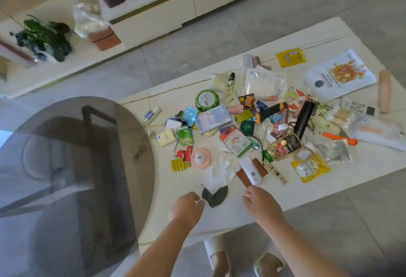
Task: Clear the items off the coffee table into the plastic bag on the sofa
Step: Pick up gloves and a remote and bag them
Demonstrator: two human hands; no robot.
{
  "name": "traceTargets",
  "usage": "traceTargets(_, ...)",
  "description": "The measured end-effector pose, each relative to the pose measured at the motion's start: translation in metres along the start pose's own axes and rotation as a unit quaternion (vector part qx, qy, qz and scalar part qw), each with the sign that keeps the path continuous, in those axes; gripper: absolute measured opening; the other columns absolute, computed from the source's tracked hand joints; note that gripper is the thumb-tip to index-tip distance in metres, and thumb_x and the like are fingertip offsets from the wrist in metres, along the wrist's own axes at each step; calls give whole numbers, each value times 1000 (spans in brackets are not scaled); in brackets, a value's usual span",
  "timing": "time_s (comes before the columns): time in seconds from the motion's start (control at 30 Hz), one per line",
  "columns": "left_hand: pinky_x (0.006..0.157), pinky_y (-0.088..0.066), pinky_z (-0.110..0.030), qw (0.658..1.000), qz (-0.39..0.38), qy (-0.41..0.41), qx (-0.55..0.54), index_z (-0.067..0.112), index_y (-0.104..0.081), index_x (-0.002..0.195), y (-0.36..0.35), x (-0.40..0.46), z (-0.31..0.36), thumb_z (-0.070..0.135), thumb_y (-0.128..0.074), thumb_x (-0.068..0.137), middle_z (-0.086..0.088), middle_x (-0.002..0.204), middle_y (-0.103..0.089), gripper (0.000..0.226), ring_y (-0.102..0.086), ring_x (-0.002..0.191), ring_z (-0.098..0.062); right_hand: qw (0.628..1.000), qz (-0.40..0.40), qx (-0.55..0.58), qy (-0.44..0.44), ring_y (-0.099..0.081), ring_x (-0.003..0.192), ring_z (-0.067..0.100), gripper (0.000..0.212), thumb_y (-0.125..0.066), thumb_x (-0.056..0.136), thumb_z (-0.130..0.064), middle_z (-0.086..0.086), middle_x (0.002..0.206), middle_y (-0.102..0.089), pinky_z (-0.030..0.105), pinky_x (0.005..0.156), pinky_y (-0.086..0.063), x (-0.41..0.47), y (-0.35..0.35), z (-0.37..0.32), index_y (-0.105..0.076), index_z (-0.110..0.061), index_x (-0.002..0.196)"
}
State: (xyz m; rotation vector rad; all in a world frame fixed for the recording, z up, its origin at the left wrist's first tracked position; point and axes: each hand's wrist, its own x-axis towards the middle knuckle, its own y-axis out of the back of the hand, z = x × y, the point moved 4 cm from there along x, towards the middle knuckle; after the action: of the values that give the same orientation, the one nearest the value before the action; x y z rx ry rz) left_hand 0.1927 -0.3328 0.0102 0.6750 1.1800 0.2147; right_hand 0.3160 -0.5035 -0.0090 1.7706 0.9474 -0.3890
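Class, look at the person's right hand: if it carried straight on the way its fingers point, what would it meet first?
Probably the white tube lying across a brown wallet, just beyond the right hand on the coffee table. Depth is unclear from one view.

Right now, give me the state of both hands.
Left hand: fingers curled, seemingly pinching the dark green item; blurred.
Right hand: fingers curled, holding nothing visible.

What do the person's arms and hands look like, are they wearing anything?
Both arms are bare up to the picture's edge: no sleeves, gloves, watch or rings show on the left hand or the right hand. On the feet below are white slippers.
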Motion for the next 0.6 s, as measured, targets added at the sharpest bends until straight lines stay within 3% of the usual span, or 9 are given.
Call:
traceTargets(0.13,90,-52,-30,999,-10,26,-35,24,-59,117,-10,32,-25,39,-49,93,1,118,-62,31,-60,101,-18,1000,-4,-22,14,-55,116,14,31,-46,96,-28,-5,128,-57,27,91,-47,27,-23,-15,-52,-19,125)
traceTargets(0.23,89,-52,-28,998,-25,37,-53,26,-59,117,-26,54,-32,40,-50,93,3,116,-61,29,-60,99,-15,996,6,-58,63,-54,110,14,31,-49,94,-25,-3,122,-56,24,80,-48,50,-35,-23,-48,-20,125)
traceTargets(0.3,87,-54,-30,996,-34,38,-72,26,-59,117,-37,69,-32,39,-51,92,3,112,-63,29,-61,95,-17,991,4,-92,97,-48,115,16,36,-46,95,-22,-3,127,-49,23,75,-42,66,-40,-28,-42,-21,131)
traceTargets(0.4,82,-55,-31,997,-33,29,-66,25,-60,117,-51,87,-29,35,-51,92,2,112,-62,29,-61,94,-18,980,8,-148,135,-42,121,17,39,-45,96,-23,-2,137,-41,26,80,-44,88,-49,-31,-39,-22,135)
traceTargets(0.6,91,-49,-32,995,63,-11,-73,22,-53,129,-59,125,-13,30,-53,93,3,132,-50,36,-49,116,-18,980,56,-138,133,-50,111,17,31,-49,95,-26,0,124,-53,23,80,-42,109,-74,-22,-49,-20,125)
